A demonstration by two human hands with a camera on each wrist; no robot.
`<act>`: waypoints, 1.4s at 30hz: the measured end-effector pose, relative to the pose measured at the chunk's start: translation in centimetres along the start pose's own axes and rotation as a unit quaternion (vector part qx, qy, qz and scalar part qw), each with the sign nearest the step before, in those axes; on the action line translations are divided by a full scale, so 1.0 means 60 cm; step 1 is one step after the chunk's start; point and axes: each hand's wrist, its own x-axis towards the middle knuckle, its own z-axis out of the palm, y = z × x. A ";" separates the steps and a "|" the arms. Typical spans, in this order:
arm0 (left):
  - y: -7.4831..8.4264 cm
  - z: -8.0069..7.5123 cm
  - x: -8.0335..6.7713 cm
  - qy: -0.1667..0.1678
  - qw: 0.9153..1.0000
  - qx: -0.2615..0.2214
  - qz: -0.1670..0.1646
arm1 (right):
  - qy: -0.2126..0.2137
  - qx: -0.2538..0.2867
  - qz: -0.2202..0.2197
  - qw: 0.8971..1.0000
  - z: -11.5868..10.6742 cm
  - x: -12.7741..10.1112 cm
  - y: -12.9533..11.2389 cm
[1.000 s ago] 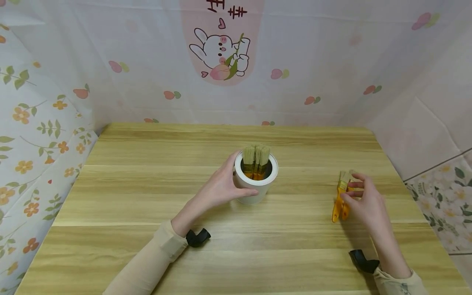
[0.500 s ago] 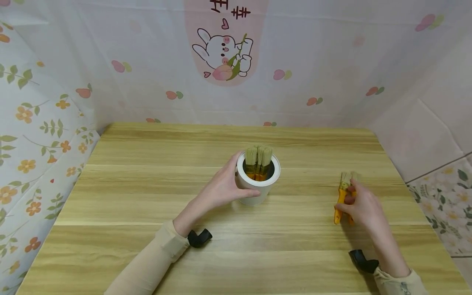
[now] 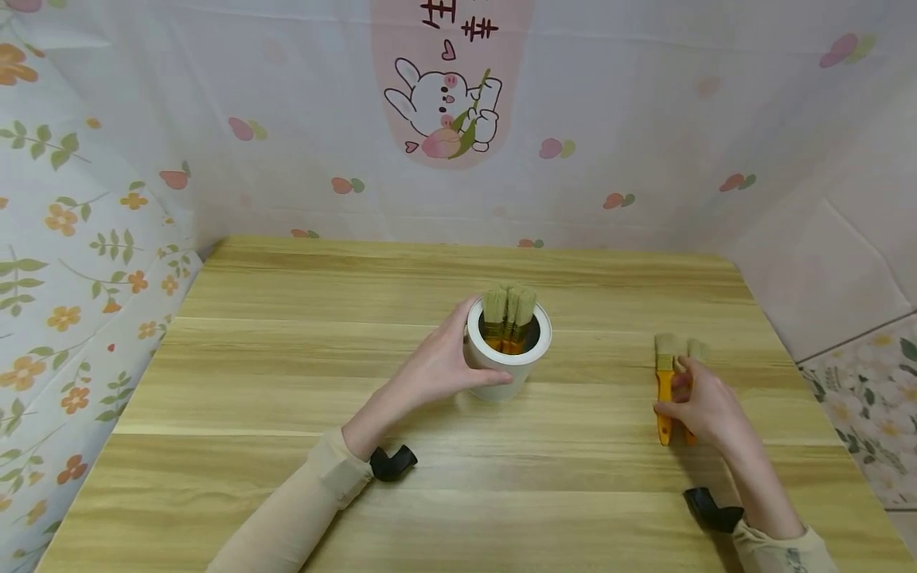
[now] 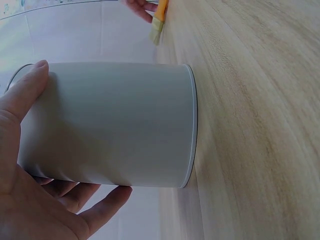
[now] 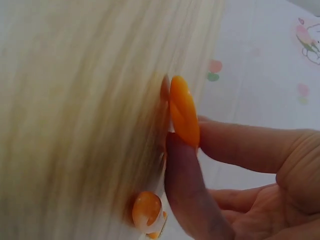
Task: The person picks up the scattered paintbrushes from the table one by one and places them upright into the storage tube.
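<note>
Right hand [image 3: 705, 407] low on the wooden surface [image 3: 286, 382], fingers pinching the orange handles of two paintbrushes [image 3: 666, 386] lying flat. Farther in, left hand [image 3: 433, 370], fingers curled around white cup [image 3: 501, 374] of upright brushes [image 3: 509, 310].

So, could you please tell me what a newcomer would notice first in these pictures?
Probably the white cup mid-table, packed with brushes standing bristles-up, with the left hand wrapped round its side. Next, to the right, the right hand pinching the orange-handled brushes lying on the wooden table. Behind, a cartoon rabbit decorates the backdrop.
</note>
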 end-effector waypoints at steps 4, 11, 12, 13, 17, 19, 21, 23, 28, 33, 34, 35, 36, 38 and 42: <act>0.000 0.001 -0.001 -0.002 1.000 -0.006 0.004 | -0.004 0.017 0.000 1.000 -0.006 0.001 -0.005; -0.003 0.000 -0.001 -0.003 1.000 -0.008 0.000 | 0.030 0.110 -0.020 0.993 -0.010 -0.004 -0.028; -0.003 -0.001 -0.001 -0.002 1.000 -0.008 -0.001 | 0.035 0.120 -0.024 0.992 -0.011 -0.005 -0.032; -0.003 -0.001 -0.001 -0.002 1.000 -0.008 -0.002 | 0.041 0.128 -0.028 0.990 -0.012 -0.005 -0.036; -0.004 -0.002 -0.002 0.000 1.000 -0.007 0.000 | 0.066 0.156 -0.053 0.984 -0.017 -0.007 -0.053; -0.005 -0.002 -0.002 0.001 1.000 -0.005 0.002 | 0.080 0.177 -0.070 0.978 -0.020 -0.007 -0.063; -0.005 -0.002 -0.002 0.001 1.000 -0.004 0.002 | 0.095 0.206 -0.093 0.970 -0.024 -0.007 -0.074; -0.005 -0.002 -0.003 0.000 1.000 -0.004 0.002 | 0.112 0.246 -0.123 0.955 -0.028 -0.007 -0.089; -0.005 -0.002 -0.004 0.001 1.000 -0.003 0.007 | 0.136 0.369 -0.198 0.898 -0.041 -0.004 -0.144; -0.004 0.000 -0.003 0.001 1.000 -0.002 0.010 | 0.156 0.417 -0.239 0.863 -0.045 0.001 -0.202; -0.003 0.000 -0.003 0.000 1.000 -0.002 0.011 | 0.160 0.422 -0.248 0.857 -0.045 0.001 -0.212; -0.002 0.000 -0.003 0.000 1.000 -0.002 0.012 | 0.164 0.426 -0.258 0.851 -0.045 0.001 -0.222; -0.002 0.000 -0.002 0.000 1.000 -0.002 0.013 | 0.168 0.429 -0.267 0.846 -0.045 0.002 -0.232; -0.002 -0.001 -0.002 -0.001 1.000 -0.002 0.014 | 0.170 0.443 -0.288 0.832 -0.044 0.004 -0.251; -0.003 -0.001 -0.002 -0.003 1.000 -0.001 0.015 | 0.174 0.466 -0.304 0.812 -0.038 0.005 -0.285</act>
